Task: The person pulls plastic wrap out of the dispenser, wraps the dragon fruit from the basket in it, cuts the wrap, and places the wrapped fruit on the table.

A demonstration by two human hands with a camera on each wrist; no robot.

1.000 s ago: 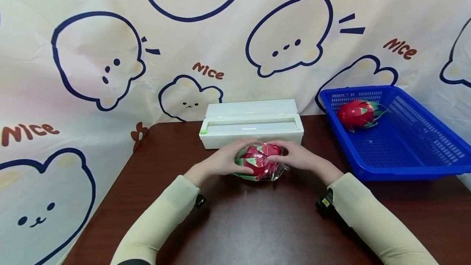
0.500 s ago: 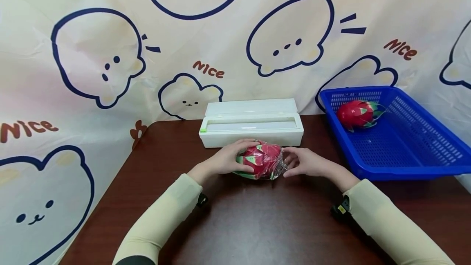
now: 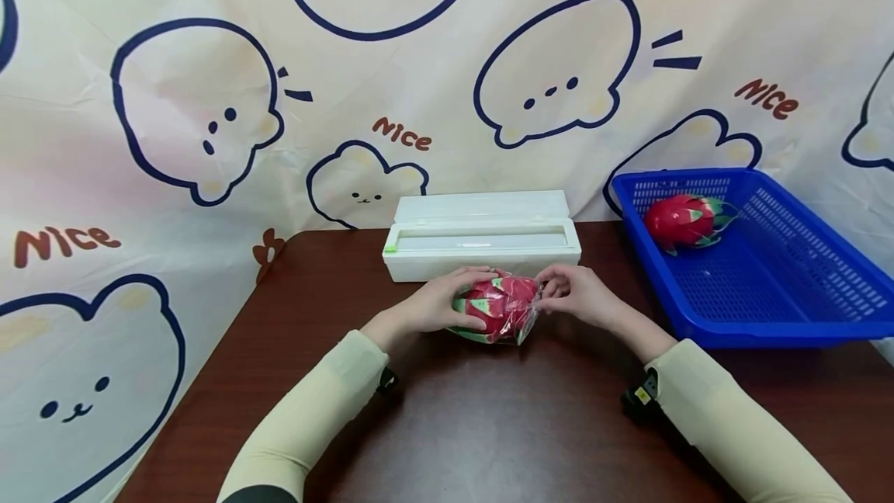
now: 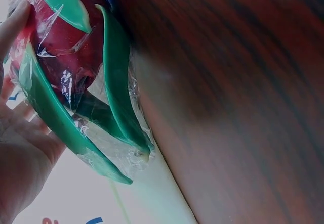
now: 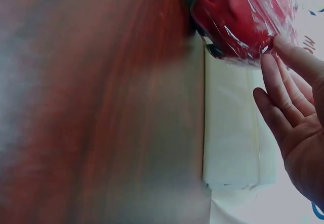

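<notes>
Cream cloth covers your left arm, the sleeve point(image 3: 300, 414) reaching in from the near side of the white box point(image 3: 482, 258). Your left hand point(image 3: 433, 305), in front of the box's left half: grip curved around the leafy end of the film-wrapped dragon fruit point(image 3: 499, 301), thumb low, fingers over the top, spread about as wide as the fruit. Dragon fruit just in front of the box's middle, green leaf tips pointing left; cannot tell whether it bears on the dark brown tabletop point(image 3: 489, 425). Your right hand point(image 3: 578, 297), in front of the box's right end: grip nearly closed, thumb and fingertips pinching clear film point(image 5: 266, 19) at the fruit's right end. Well right of the box, your blue basket point(image 3: 789, 329), a second dragon fruit point(image 3: 683, 222) lying at its far left corner.
</notes>
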